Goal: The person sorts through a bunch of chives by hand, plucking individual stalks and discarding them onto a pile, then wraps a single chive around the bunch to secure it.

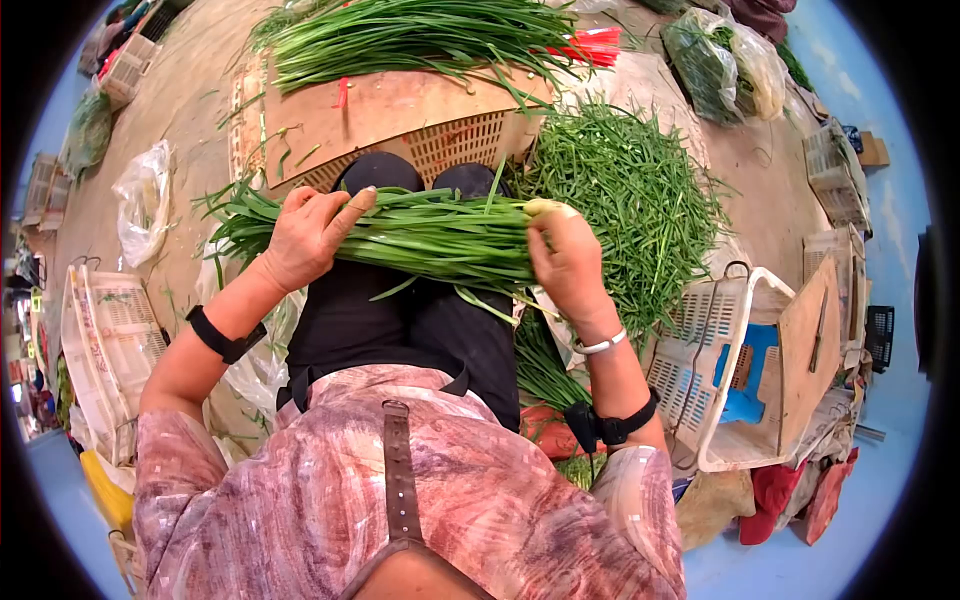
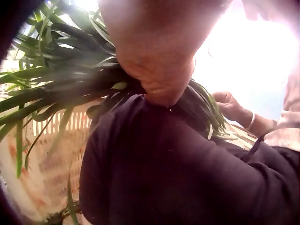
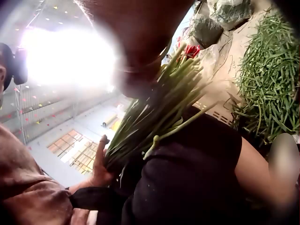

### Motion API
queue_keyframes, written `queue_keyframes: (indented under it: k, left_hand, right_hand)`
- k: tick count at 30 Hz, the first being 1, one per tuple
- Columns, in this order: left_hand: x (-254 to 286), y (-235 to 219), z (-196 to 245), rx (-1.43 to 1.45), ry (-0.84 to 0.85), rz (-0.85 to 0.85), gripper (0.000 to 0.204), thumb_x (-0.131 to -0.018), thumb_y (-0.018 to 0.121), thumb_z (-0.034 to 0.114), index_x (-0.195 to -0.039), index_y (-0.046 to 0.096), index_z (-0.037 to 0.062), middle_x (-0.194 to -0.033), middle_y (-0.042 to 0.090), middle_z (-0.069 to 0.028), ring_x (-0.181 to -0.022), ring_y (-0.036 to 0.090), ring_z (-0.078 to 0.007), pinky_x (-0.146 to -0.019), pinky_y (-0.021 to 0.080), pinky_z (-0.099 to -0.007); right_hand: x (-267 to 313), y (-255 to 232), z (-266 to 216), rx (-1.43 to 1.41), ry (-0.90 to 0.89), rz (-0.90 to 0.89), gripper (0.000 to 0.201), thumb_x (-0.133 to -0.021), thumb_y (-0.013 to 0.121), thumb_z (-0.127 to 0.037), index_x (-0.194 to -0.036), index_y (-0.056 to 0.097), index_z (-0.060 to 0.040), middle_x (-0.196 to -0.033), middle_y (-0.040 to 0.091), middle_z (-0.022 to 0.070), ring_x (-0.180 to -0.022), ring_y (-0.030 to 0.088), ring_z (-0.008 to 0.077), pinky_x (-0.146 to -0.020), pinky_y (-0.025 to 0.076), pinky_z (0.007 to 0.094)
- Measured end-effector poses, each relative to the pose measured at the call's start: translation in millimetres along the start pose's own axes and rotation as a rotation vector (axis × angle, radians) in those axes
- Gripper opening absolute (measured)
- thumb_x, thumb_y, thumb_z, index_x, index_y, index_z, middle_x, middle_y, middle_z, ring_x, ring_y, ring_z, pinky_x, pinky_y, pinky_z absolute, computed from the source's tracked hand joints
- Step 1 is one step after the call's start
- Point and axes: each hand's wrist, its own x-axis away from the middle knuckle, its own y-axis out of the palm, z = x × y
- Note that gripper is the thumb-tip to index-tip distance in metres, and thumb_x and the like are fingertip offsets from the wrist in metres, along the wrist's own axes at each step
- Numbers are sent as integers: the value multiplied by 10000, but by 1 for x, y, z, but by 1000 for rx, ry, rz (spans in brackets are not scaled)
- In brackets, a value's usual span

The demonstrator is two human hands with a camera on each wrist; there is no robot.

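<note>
Knees in dark trousers carry a long bundle of green chives (image 1: 420, 235), laid crosswise over the person's lap. At the leafy end, the left hand (image 1: 310, 238) is wrapped over the bundle, fingers curled round the stalks in a firm grasp. At the pale root end, the right hand (image 1: 566, 262) grips the same bundle, thumb and fingers closed about the stems; a white bangle (image 1: 600, 345) sits on that wrist. From the right wrist view the stalks (image 3: 154, 117) run from the near hand down toward the other hand (image 3: 101, 161) beyond the knee.

Just past the knees stands an upturned plastic crate topped with cardboard (image 1: 390, 110), and another sheaf of chives (image 1: 420, 40) lies across it. To the right, a loose heap of green trimmings (image 1: 630, 190) spreads over the ground. Farther right sits a white basket (image 1: 700, 370), and bags of greens (image 1: 725, 65) rest at the far edge.
</note>
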Motion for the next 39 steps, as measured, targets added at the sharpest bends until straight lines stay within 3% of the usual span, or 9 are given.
queue_keyframes:
  k: [3, 7, 10, 13, 16, 24, 31, 33, 39]
  left_hand:
    - [0, -1, 5, 30, -29, 6, 567, -725, 523, 54, -1285, 509, 145, -888, 557, -93, -757, 543, -213, -754, 397, -352]
    - [1, -3, 5, -24, 35, -114, 587, -686, 554, 16, -1259, 523, 144, -924, 570, -129, -773, 552, -253, -763, 402, -372]
    - [5, -1, 6, -5, 34, -99, 584, -692, 553, 22, -1253, 538, 186, -927, 569, -143, -761, 546, -257, -758, 400, -371]
    - [4, 0, 6, -6, 28, -98, 589, -694, 556, 33, -1257, 538, 203, -938, 568, -151, -747, 539, -258, -751, 397, -369]
    - [2, -2, 8, -15, 41, -85, 578, -698, 559, 38, -1252, 542, 202, -947, 566, -148, -740, 537, -254, -745, 396, -368]
    - [-6, -4, 10, -72, 25, -85, 528, -742, 532, 109, -1263, 529, 193, -899, 551, -100, -752, 531, -207, -731, 386, -340]
    - [-2, -2, 12, -69, 32, -85, 518, -746, 535, 122, -1258, 535, 196, -944, 554, -122, -753, 547, -221, -706, 403, -333]
    - [0, 1, 12, -63, 14, -75, 518, -747, 532, 118, -1258, 536, 203, -949, 556, -128, -764, 554, -225, -701, 409, -333]
    - [-3, 1, 14, -66, 4, -93, 525, -748, 528, 103, -1260, 535, 221, -963, 561, -139, -800, 568, -232, -690, 420, -329]
  right_hand:
    - [0, -19, 6, -847, 742, 66, 56, -901, 501, -60, -876, 531, -20, -748, 629, 95, -613, 610, 177, -544, 465, 254]
    - [8, -50, 51, -1499, 818, 95, 137, -937, 483, -144, -860, 545, -48, -605, 500, 10, -438, 399, 84, -385, 317, 195]
    - [22, -74, 102, -1103, 903, 111, 121, -896, 559, -134, -914, 593, -20, -657, 571, 19, -454, 493, 71, -391, 385, 181]
    - [25, -86, 97, 927, 473, -248, 365, -781, 678, -169, -1093, 588, -4, -875, 636, 147, -686, 614, 209, -601, 497, 347]
    - [-7, -71, 37, 96, 535, -249, 420, -731, 713, -195, -1114, 604, -60, -907, 629, 138, -744, 616, 227, -680, 495, 352]
    - [-15, 11, -69, -128, -63, -140, 108, -723, 619, -99, -674, 525, -78, -616, 503, 91, -577, 532, 274, -509, 435, 382]
    - [-10, -33, -61, -927, 656, -114, 68, -809, 607, -27, -742, 616, -28, -722, 620, 37, -593, 556, 99, -529, 442, 254]
    - [-3, -47, -29, -1009, 705, 325, 37, -851, 587, -21, -839, 619, -8, -737, 613, 18, -579, 514, 63, -535, 421, 196]
    - [-6, -56, -14, -588, 585, 203, 130, -879, 567, -39, -979, 601, 36, -838, 640, 93, -667, 586, 103, -554, 446, 196]
